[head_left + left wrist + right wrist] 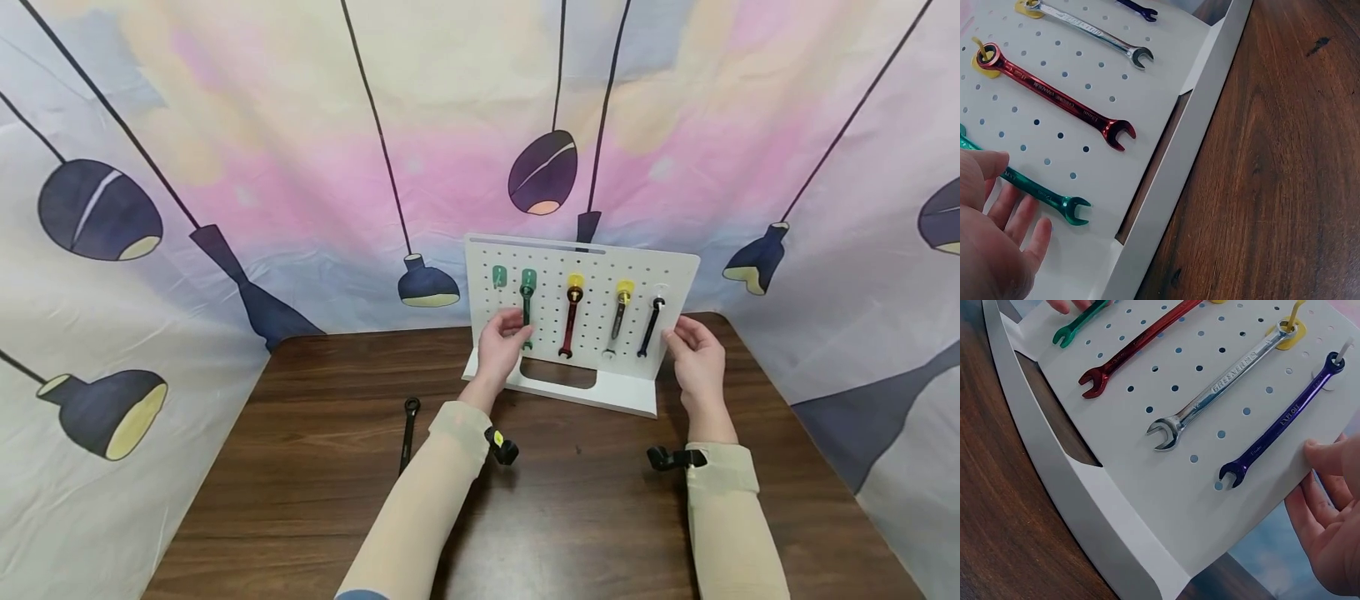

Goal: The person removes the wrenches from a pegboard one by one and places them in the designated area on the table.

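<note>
Pegboard (596,329), white and tilted back a little on its flat foot, stands near the far edge of the surface (570,500), closer to the far right corner than the far left one. I can see the person's left hand (498,350) at its left part, thumb and fingers narrowed in a pinch on the shaft of a green wrench (1041,192), whose ring end sits up at a green hook (528,277). The right hand (700,362) holds the board's right side, thumb on the front and fingers behind.

Between the hands hang three more wrenches, ring ends up and open ends down. The red wrench (1054,95) is on one yellow hook (575,281), the silver wrench (1222,384) on another, and the blue-purple wrench (1285,420) on a white hook, nearest the right hand. Another green hook (499,276) juts out at the board's far left.

Out on the surface, left of the board and well in from the left edge, lies a black wrench (408,429), ring end towards the far edge; the left forearm hides its near end. Both sleeves are beige, with a black device at each wrist. A cloth (300,208) printed with hanging lamps rises beyond the far edge.
</note>
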`<control>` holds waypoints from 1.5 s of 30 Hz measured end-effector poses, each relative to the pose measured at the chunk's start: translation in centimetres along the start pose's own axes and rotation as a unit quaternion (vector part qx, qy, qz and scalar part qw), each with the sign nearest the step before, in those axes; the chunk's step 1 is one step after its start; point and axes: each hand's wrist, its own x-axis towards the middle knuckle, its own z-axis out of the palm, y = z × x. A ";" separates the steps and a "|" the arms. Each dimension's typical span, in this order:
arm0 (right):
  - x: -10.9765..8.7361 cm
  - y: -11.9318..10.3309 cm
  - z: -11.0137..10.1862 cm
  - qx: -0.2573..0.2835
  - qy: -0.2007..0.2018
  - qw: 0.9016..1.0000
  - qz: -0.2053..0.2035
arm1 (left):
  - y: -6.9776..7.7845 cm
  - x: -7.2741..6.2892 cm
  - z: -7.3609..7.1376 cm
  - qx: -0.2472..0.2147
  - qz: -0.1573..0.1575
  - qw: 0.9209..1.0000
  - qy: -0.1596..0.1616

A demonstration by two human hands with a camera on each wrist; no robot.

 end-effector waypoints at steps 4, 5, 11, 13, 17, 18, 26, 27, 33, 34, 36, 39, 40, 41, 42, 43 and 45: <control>0.1 0.0 0.4 -0.002 0.002 1.000 0.007 | 0.0 0.0 -0.3 -0.008 -0.001 1.000 0.005; 0.1 0.1 0.5 -0.004 0.002 1.000 0.011 | 0.0 0.0 -0.3 -0.009 -0.002 1.000 0.006; -0.1 0.0 0.5 0.017 0.009 0.999 0.026 | 0.0 -0.2 0.0 -0.007 -0.005 1.000 0.011; -0.2 -0.1 0.4 0.032 0.014 0.999 0.030 | 0.1 -0.2 0.3 -0.005 -0.006 1.000 0.014; -0.3 -0.2 0.0 0.050 0.024 0.998 0.037 | 0.3 -0.3 0.7 -0.004 -0.011 1.000 0.018; -0.3 -0.3 0.0 0.051 0.026 0.998 0.037 | 0.4 -0.4 0.7 -0.005 -0.011 1.000 0.019; 0.1 -0.3 0.1 0.057 0.020 0.998 0.030 | 0.1 -0.4 0.2 -0.009 -0.016 1.000 0.011; 0.1 -0.3 0.1 0.060 0.020 0.997 0.032 | 0.1 -0.5 0.1 -0.009 -0.019 1.000 0.010; 0.1 -0.1 0.0 0.047 0.017 0.998 0.038 | -0.3 -1.0 -0.3 -0.005 -0.034 0.999 0.004; 0.1 -0.1 0.0 0.045 0.016 0.998 0.039 | -0.3 -1.1 -0.4 -0.004 -0.035 0.999 0.004; 0.1 -0.1 0.0 0.039 0.015 0.998 0.039 | -0.3 -1.2 -0.4 -0.003 -0.035 0.999 0.002; 0.1 -0.1 -0.1 0.030 0.013 0.999 0.042 | -0.4 -1.6 -0.5 -0.011 -0.040 0.999 -0.001; 0.1 -0.1 -0.1 0.029 0.013 0.999 0.044 | -0.3 -1.7 -0.5 -0.013 -0.042 0.999 -0.002; 0.0 -0.1 -0.1 0.027 0.013 0.999 0.045 | -0.3 -1.9 -0.5 -0.016 -0.044 0.999 -0.004; 0.0 -0.2 -0.1 0.025 0.014 0.999 0.044 | -0.3 -2.0 -0.4 -0.019 -0.045 0.999 -0.005; 0.0 -0.2 -0.1 0.028 0.015 0.999 0.044 | -0.3 -2.2 -0.4 -0.022 -0.046 0.999 -0.007; 0.1 -0.2 -0.2 0.037 0.016 0.998 0.042 | -0.2 -2.3 -0.4 -0.029 -0.047 0.998 -0.009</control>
